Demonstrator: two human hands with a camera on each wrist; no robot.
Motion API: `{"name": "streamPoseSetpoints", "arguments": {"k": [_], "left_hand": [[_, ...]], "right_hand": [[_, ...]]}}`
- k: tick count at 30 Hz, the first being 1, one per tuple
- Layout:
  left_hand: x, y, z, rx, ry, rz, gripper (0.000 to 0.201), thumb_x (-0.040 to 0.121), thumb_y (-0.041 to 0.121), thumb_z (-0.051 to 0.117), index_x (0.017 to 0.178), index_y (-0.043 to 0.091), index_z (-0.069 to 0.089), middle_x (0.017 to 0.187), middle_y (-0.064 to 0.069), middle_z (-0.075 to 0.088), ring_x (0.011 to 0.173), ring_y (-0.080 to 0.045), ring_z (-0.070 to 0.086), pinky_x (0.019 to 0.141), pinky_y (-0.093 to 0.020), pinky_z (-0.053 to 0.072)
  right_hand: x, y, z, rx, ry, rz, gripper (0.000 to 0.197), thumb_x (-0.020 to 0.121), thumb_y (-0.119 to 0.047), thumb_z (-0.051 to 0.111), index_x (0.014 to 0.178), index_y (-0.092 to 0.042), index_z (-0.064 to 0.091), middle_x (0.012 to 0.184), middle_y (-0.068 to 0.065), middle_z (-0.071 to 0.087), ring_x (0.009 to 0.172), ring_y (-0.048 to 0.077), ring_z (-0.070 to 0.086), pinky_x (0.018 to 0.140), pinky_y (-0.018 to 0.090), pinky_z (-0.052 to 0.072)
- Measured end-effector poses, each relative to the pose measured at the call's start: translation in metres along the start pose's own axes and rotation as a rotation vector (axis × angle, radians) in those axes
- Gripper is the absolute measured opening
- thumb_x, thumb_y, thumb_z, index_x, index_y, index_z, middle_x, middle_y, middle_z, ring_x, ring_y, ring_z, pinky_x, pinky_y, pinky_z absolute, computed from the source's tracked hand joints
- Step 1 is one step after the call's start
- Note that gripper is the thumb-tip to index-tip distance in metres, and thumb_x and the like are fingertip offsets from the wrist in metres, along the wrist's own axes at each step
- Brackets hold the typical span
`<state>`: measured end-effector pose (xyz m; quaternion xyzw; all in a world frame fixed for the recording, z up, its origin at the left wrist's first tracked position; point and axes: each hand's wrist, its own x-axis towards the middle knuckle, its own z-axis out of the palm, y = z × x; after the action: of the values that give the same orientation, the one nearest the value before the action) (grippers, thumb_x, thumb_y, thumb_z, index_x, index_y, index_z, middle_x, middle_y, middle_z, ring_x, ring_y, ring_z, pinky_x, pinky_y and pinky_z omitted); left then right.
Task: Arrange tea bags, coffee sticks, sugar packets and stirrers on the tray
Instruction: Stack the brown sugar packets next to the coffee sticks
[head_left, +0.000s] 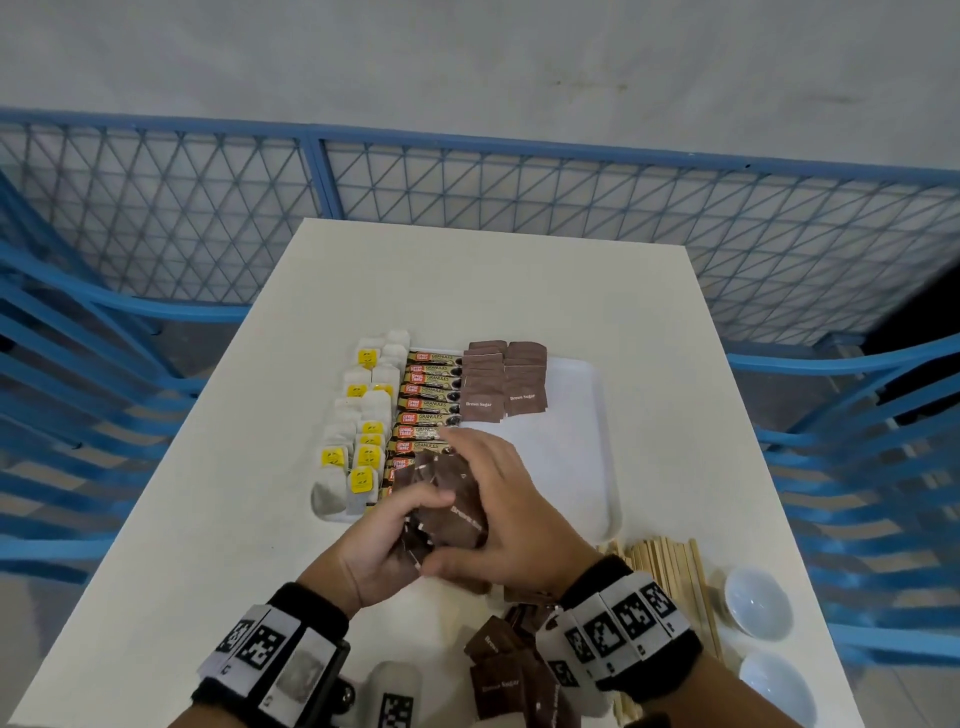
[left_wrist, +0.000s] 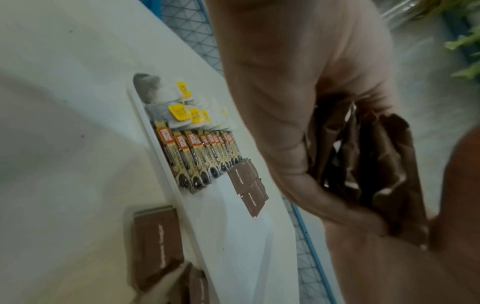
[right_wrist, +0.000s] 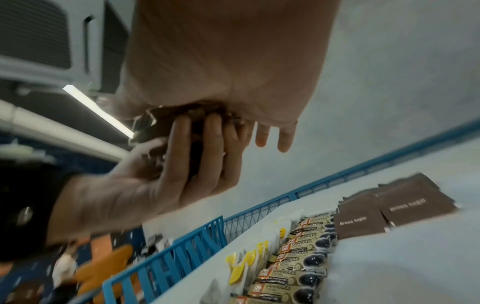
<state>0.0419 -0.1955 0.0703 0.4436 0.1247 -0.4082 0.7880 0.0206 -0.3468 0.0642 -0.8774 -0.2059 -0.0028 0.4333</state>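
Observation:
A white tray (head_left: 582, 467) lies mid-table. On it are a column of tea bags (head_left: 363, 415) with yellow tags at the left, a row of coffee sticks (head_left: 426, 400) beside them, and two stacks of brown sugar packets (head_left: 504, 384) at the back. Both hands meet over the tray's near edge around a bunch of brown sugar packets (head_left: 447, 509). My left hand (head_left: 395, 525) grips the bunch from the left, fingers curled round it. My right hand (head_left: 493, 499) closes over it from the right. The bunch (left_wrist: 369, 168) shows in the left wrist view, the hands (right_wrist: 197, 144) in the right wrist view.
Loose brown sugar packets (head_left: 509, 660) lie on the table by my right wrist. Wooden stirrers (head_left: 670, 571) lie in a pile right of the tray's near corner. Two small white bowls (head_left: 758, 603) stand at the table's right edge. A blue mesh fence (head_left: 467, 176) surrounds the table.

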Motion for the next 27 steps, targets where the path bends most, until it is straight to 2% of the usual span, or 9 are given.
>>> {"name": "streamPoseSetpoints", "arguments": {"k": [2,4,8,11,14,17,21,24,27], "left_hand": [[0.005,-0.002,0.002,-0.053,0.017,0.054,0.019,0.064,0.003,0.061,0.076,0.006,0.076,0.079,-0.013,0.073,0.065,-0.022,0.070,0.055,-0.026,0.056],[0.011,-0.006,0.003,-0.088,0.050,0.098,0.018,0.062,0.004,0.062,0.072,0.007,0.077,0.078,-0.013,0.073,0.064,-0.020,0.070,0.053,-0.025,0.056],[0.022,-0.011,0.005,-0.097,0.054,0.155,0.031,0.055,0.013,0.079,0.085,0.005,0.077,0.094,-0.016,0.073,0.079,-0.023,0.071,0.065,-0.029,0.059],[0.027,-0.017,0.005,-0.101,0.040,0.154,0.067,0.027,0.027,0.094,0.089,0.006,0.077,0.097,-0.015,0.073,0.083,-0.023,0.071,0.069,-0.031,0.059],[0.029,-0.021,0.008,-0.093,0.004,0.192,0.066,0.025,0.027,0.096,0.086,0.009,0.078,0.091,-0.014,0.074,0.078,-0.021,0.072,0.060,-0.027,0.057],[0.030,-0.024,0.006,-0.059,0.038,0.262,0.044,0.038,0.019,0.092,0.079,0.011,0.078,0.082,-0.011,0.074,0.071,-0.019,0.072,0.052,-0.023,0.054],[0.035,-0.027,-0.005,-0.024,0.088,0.288,0.074,0.028,0.026,0.096,0.095,0.005,0.073,0.098,-0.020,0.071,0.084,-0.031,0.070,0.063,-0.035,0.057],[0.038,-0.026,-0.020,-0.053,0.071,0.254,0.074,0.028,0.025,0.096,0.096,0.007,0.074,0.105,-0.020,0.070,0.091,-0.033,0.069,0.069,-0.037,0.058],[0.036,-0.020,-0.029,-0.020,0.002,0.189,0.072,0.033,0.024,0.095,0.101,0.011,0.074,0.107,-0.018,0.070,0.094,-0.029,0.069,0.070,-0.037,0.057]], "right_hand": [[-0.005,0.006,-0.003,0.151,0.025,0.085,0.102,0.064,-0.073,0.059,0.145,-0.030,0.013,0.138,-0.016,0.024,0.134,0.002,0.021,0.111,0.017,0.022],[-0.012,0.012,-0.004,0.314,0.076,0.193,0.090,0.069,-0.060,0.068,0.139,-0.034,0.018,0.133,-0.016,0.027,0.126,0.003,0.033,0.103,0.014,0.033],[-0.021,0.020,-0.010,0.547,0.136,0.393,0.047,0.075,-0.035,0.074,0.109,-0.022,0.045,0.108,0.005,0.056,0.091,0.017,0.058,0.074,0.028,0.052],[-0.023,0.027,-0.017,0.594,0.147,0.441,0.032,0.076,-0.026,0.076,0.094,-0.010,0.055,0.085,0.005,0.065,0.072,0.016,0.059,0.066,0.030,0.051],[-0.021,0.031,-0.023,0.676,0.143,0.480,0.022,0.077,-0.014,0.075,0.087,-0.005,0.058,0.069,0.000,0.061,0.058,0.007,0.053,0.055,0.021,0.045],[-0.019,0.036,-0.024,0.649,0.128,0.492,0.014,0.077,-0.010,0.074,0.079,-0.010,0.060,0.064,-0.001,0.061,0.054,0.008,0.054,0.053,0.020,0.045],[-0.016,0.039,-0.020,0.647,0.061,0.532,0.010,0.081,-0.012,0.071,0.078,-0.016,0.061,0.071,0.001,0.065,0.062,0.011,0.060,0.059,0.022,0.049],[-0.009,0.041,-0.023,0.723,-0.064,0.561,0.002,0.089,-0.011,0.060,0.087,-0.010,0.062,0.080,0.004,0.067,0.070,0.016,0.064,0.064,0.022,0.052],[0.002,0.044,-0.023,0.774,-0.072,0.599,0.006,0.087,-0.003,0.060,0.089,-0.009,0.060,0.078,0.003,0.068,0.065,0.015,0.065,0.061,0.021,0.052]]}}
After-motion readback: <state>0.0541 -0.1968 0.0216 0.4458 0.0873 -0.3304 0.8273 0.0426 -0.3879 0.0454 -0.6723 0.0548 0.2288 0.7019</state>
